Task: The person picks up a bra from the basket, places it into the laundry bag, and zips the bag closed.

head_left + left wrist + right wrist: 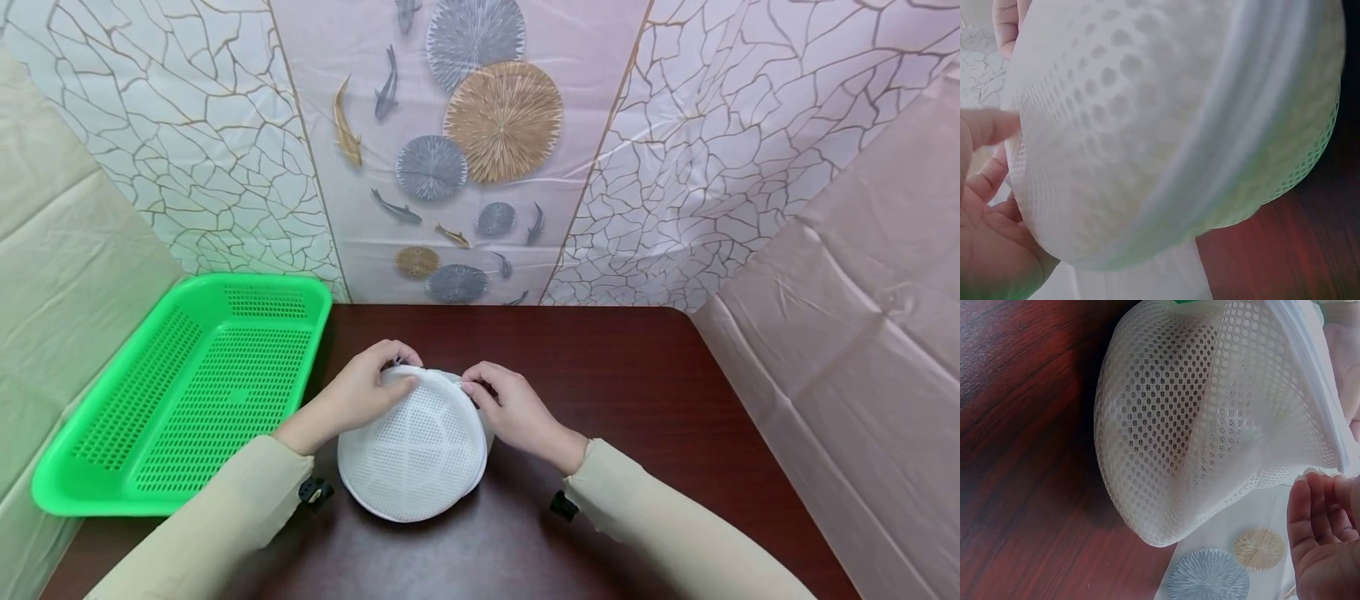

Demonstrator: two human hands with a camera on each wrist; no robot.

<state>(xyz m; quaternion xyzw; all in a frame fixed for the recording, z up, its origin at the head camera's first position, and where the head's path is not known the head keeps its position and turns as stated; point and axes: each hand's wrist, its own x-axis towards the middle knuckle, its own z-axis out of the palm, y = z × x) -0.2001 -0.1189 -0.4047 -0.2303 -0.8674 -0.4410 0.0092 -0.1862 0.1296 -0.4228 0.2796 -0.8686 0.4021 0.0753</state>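
Note:
A round white mesh laundry bag [411, 454] with a banded rim is held tilted over the dark table, its flat face toward me in the head view. My left hand [363, 387] grips its upper left edge, thumb on the mesh face and fingers behind. At the upper right edge my right hand [517, 412] pinches the rim between thumb and fingers. The right wrist view shows the bag's side [1166, 412] bulging, with a fold in the mesh. Close up in the left wrist view, the ridged band [1229, 119] runs round the bag.
A green plastic basket [112, 504] with slotted walls stands left of my left forearm. The dark red-brown table [615, 375] extends to the right. Patterned cloth [675, 167] hangs behind it, and plain cloth walls [847, 333] flank both sides.

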